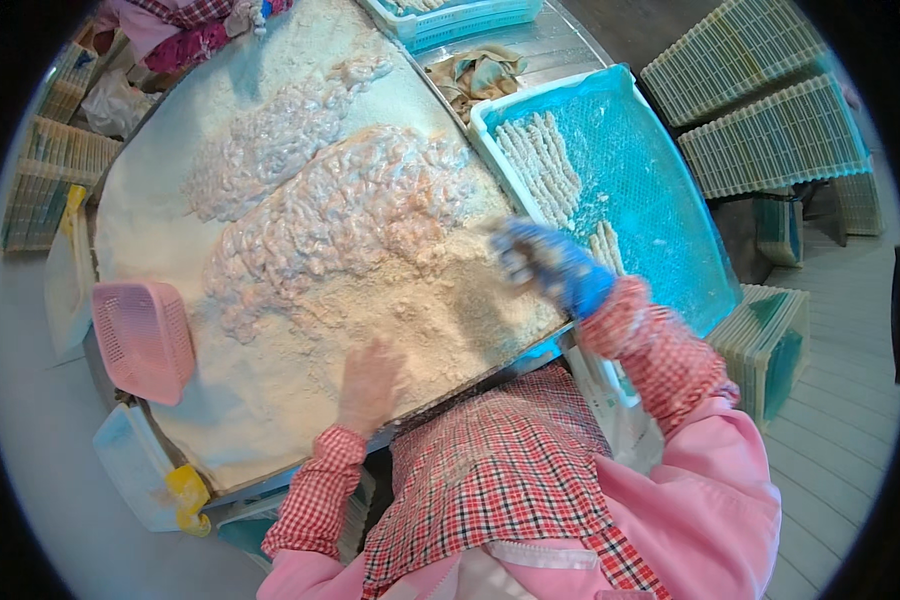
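Note:
My left hand (372, 388), pale and floury, is low over the loose flour (400, 325) near the table's front edge. Its fingers look stretched out, though motion blurs them, and I make out nothing in them. My right hand (550, 262), in a blue glove dusted with flour, is over the table's right edge beside the blue mesh tray (660, 215). Blur hides how its fingers are set and whether they hold anything. Flour-coated strips (540, 165) lie side by side in that tray, with a few more (607, 247) partly behind the glove. Pale, wet, raw-looking pieces (345, 205) are heaped mid-table.
A pink basket (145, 340) stands at the table's left edge. Behind the tray are a crumpled cloth (475, 75) and another blue tray (470, 25). Stacked trays (770, 130) stand right and left. Another person's sleeve (185, 45) shows at the far left corner.

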Available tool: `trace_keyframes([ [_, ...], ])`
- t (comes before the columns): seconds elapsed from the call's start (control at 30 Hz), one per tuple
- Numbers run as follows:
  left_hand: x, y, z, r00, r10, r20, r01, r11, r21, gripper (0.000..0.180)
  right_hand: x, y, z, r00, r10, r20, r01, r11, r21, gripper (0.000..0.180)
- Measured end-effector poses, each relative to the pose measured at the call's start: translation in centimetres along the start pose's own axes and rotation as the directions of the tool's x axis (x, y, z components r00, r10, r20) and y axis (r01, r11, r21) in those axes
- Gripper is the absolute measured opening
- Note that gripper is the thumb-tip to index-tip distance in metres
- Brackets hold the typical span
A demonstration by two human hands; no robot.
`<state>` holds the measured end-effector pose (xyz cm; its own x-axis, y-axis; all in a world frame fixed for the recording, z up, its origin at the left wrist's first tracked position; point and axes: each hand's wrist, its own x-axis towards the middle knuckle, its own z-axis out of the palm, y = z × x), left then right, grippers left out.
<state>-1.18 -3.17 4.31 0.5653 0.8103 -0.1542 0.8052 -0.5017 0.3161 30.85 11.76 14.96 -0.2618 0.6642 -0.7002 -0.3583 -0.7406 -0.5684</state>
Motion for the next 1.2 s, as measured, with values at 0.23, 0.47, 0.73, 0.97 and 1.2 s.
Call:
trace_keyframes([
  [0.23,-0.8,-4.5,1.8,0.678,-0.561,-0.475,0.481,0.827,-0.290,0.045,3.7,-10.7,-21.1,0.974,-0.086,-0.208,0.093,0.996,0.020,0.038],
  [0.47,2.2,-9.7,2.1,-0.010,-0.974,-0.228,0.594,0.178,-0.784,0.035,13.5,-12.3,-22.8,0.901,-0.327,-0.287,0.297,0.944,-0.144,0.059],
  [0.73,4.6,-9.8,1.5,0.105,-0.992,-0.065,0.547,0.112,-0.830,0.031,12.2,-13.5,-21.3,0.941,-0.312,-0.130,0.155,0.739,-0.655,0.074],
  [0.97,2.2,-6.3,-0.1,0.271,-0.957,-0.107,0.157,0.153,-0.976,0.026,6.4,-10.7,-21.5,0.977,-0.189,-0.094,0.071,0.713,-0.697,0.072],
  [1.2,-2.2,-3.1,-6.3,0.420,-0.832,0.362,0.902,0.427,-0.066,0.024,4.4,-6.5,-22.5,0.837,-0.524,-0.157,0.245,0.615,-0.749,0.050],
])
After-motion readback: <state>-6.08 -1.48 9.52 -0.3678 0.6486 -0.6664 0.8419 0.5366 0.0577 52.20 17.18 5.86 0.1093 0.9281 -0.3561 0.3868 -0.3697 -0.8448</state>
